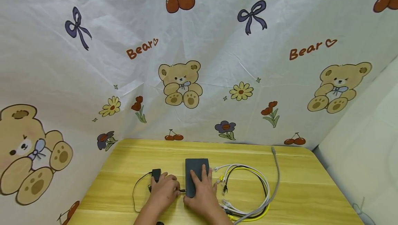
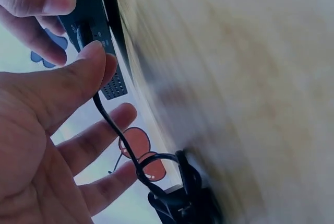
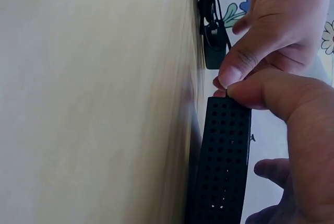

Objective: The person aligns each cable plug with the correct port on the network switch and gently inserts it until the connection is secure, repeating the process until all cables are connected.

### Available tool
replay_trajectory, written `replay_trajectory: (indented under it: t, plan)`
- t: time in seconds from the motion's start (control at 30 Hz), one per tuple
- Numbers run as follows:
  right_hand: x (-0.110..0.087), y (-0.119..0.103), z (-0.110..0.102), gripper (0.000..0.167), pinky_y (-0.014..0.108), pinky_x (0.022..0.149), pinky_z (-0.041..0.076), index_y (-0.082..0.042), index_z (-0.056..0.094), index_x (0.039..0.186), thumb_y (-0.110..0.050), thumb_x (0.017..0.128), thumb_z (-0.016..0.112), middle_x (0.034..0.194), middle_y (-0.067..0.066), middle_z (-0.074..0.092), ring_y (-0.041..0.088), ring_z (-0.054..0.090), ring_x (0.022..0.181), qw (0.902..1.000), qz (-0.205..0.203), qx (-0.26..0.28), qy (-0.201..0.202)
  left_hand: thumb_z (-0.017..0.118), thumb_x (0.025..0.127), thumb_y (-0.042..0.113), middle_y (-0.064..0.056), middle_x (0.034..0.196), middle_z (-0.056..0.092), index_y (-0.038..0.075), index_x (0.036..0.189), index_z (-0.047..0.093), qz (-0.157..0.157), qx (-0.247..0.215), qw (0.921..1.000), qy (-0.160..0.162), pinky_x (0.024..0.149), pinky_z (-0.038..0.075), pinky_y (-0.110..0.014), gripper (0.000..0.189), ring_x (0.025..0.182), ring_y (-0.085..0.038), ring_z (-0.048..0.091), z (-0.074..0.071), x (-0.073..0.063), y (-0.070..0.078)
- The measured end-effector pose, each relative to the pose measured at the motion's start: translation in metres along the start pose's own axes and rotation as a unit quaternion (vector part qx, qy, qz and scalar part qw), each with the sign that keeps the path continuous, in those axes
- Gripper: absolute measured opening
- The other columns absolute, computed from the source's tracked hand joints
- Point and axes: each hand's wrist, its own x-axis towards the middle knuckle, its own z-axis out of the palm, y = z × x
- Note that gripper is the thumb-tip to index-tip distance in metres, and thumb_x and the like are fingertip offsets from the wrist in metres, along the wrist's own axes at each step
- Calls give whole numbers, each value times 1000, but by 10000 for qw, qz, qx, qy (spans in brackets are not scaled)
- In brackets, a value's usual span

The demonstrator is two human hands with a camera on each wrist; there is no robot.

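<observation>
A flat dark network switch with rows of vent holes lies on the table. My left hand pinches a black power plug between thumb and forefinger, right at the jack in the switch's left side; the other fingers spread loosely. How far the plug sits in, I cannot tell. My right hand holds the switch, fingers over its top and thumb against the plug-side edge near the front corner. From the plug a thin cord runs to a black power adapter beside the left hand, with some cord bundled there.
Right of the switch lie looped network cables in white, yellow and black, with several connectors facing it. A thicker grey cable reaches toward the back edge of the wooden table. A printed cloth hangs behind.
</observation>
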Motion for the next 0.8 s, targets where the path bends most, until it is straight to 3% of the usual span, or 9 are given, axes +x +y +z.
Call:
replay_trajectory:
  t: [0.17,0.43,0.8]
  plan:
    - [0,-2,-2,82,86,92,26,-33,51,148,-44,71,80,165,21,11,54,3,148,10000,12,-39,65,85,76,22,2,109,68,32,74,74,170,93,9998,38,92,17,-89,15,129,-44,49,0,3,3]
    - [-2,-4,-3,81,85,91,28,-29,52,148,-44,74,80,165,22,10,56,1,147,9999,-47,-16,-102,85,77,24,-2,116,67,34,71,73,-162,-21,9996,-218,92,16,-89,16,130,-46,47,2,3,-1]
    - [-6,-7,-2,79,84,90,30,-28,53,146,-48,74,80,164,24,13,61,-1,144,9991,5,-195,-380,84,77,28,-10,126,64,35,71,72,-176,-217,9992,-287,93,15,-89,15,132,-50,42,3,-4,-3]
